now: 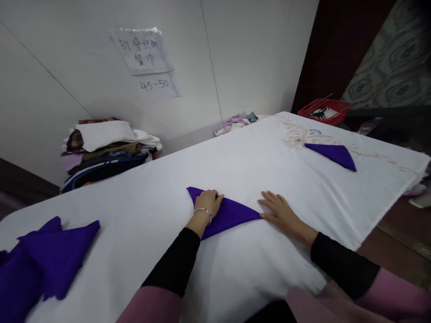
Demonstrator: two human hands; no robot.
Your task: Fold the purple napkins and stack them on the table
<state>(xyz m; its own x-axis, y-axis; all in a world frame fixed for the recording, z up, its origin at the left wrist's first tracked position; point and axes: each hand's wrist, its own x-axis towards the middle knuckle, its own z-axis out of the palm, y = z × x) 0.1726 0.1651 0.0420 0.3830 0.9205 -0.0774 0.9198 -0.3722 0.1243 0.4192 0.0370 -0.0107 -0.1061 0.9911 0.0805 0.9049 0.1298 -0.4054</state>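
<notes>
Left grip (207,202), a bare hand with a thin silver bracelet (204,211) at the wrist, lies curled on top of a deep purple cloth napkin folded into a flat triangle (232,214). Its fingers are bent under and press the cloth down near the left corner. Whether they pinch a fold cannot be told.

The napkin runs from under the left grip rightward to a sharp tip on the white-clothed table (151,202). Right grip (279,213) lies flat, palm down with its fingers spread, and its thumb side touches that tip. It holds nothing.

The napkin looks soft, light and limp. It would likely slide on the smooth tablecloth and lose its creases if lifted carelessly. A corner or the folded long edge seems the best place to take hold.

Far to the left of both grips, at the near edge of the table, lies a loose heap of matching purple cloths (43,255). Beyond the left grip, off the table against the white wall, sits a stack of folded mixed-colour textiles (107,152). Well beyond the right grip and to its right, a second purple folded triangle (332,154) rests on the table. Past that, off the table's far corner, is a red plastic basket (325,111).
</notes>
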